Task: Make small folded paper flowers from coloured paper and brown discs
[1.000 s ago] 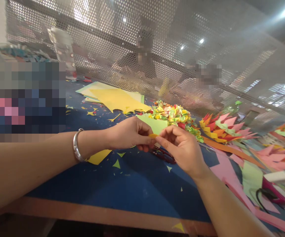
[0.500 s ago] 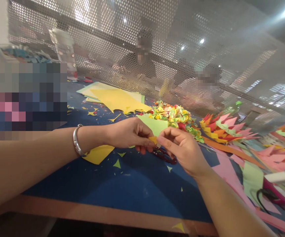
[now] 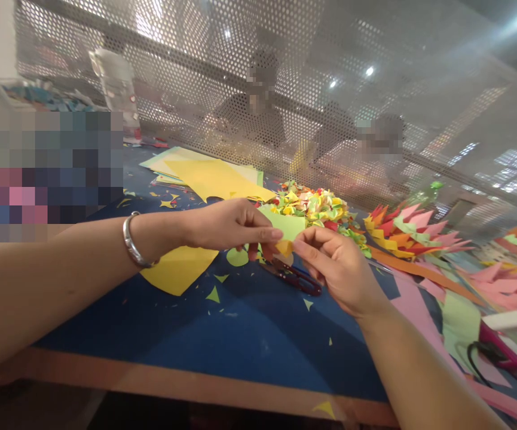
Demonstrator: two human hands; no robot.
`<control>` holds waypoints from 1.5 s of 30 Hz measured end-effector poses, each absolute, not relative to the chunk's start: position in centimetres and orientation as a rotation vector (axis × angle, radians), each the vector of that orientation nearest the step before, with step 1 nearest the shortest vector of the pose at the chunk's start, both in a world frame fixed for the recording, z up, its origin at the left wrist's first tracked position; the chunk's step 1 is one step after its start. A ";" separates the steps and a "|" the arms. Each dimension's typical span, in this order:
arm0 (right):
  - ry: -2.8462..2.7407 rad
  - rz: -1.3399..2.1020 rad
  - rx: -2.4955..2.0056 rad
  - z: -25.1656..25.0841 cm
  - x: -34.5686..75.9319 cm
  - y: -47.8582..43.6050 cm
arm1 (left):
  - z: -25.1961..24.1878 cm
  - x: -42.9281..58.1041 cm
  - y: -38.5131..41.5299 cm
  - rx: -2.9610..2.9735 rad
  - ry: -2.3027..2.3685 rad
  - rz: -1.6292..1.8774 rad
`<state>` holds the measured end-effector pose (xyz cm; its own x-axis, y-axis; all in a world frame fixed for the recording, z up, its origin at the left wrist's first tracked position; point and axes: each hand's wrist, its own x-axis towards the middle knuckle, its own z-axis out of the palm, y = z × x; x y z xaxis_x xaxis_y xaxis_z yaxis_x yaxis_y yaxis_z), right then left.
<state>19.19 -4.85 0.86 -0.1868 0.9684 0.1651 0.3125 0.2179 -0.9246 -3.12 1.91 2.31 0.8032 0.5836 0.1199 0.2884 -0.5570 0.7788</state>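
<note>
Between my two hands is a small yellow-orange paper piece (image 3: 284, 246), partly covered by the fingers. My left hand (image 3: 242, 228), with a silver bangle on its wrist, pinches the piece from the left between thumb and fingers. From the right, my right hand (image 3: 335, 267) grips its other edge with thumb and forefinger. Just below the hands lies a pair of dark red scissors (image 3: 300, 279) on the blue table surface. Behind the fingers is a light green paper sheet (image 3: 290, 224). A yellow sheet (image 3: 180, 272) rests under my left wrist, near a green paper circle (image 3: 237, 257).
Beyond the hands lie a heap of folded paper pieces (image 3: 314, 206) and a stack of coloured sheets (image 3: 217, 177). Spiky paper pieces (image 3: 413, 230) and a magenta tool with a black cord (image 3: 504, 351) are at right. A perforated screen (image 3: 186, 77) stands behind; people sit beyond it.
Both hands still hold the yellow-orange paper. My left hand has risen slightly and its thumb now lies straighter across the top. More of the scissors and the green circle shows.
</note>
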 end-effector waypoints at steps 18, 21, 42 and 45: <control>-2.202 0.709 -1.534 0.0 18.4 -4.9 | 1.5 -4.1 2.7 2.728 1.054 0.086; -2.240 0.630 -1.540 0.1 18.3 -4.9 | 1.6 -4.0 2.7 2.657 1.053 0.071; -2.180 0.075 -1.170 -0.1 18.2 -5.4 | 0.6 -1.4 1.5 1.295 0.817 0.570; -2.132 0.144 -1.181 -0.1 18.1 -5.2 | 0.3 -1.2 1.2 1.284 0.784 0.582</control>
<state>18.13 -5.21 -0.15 -0.3516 0.7836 0.5123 0.7075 0.5808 -0.4027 -1.23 1.25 0.35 0.6181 0.7638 -0.1859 0.0428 0.2035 0.9781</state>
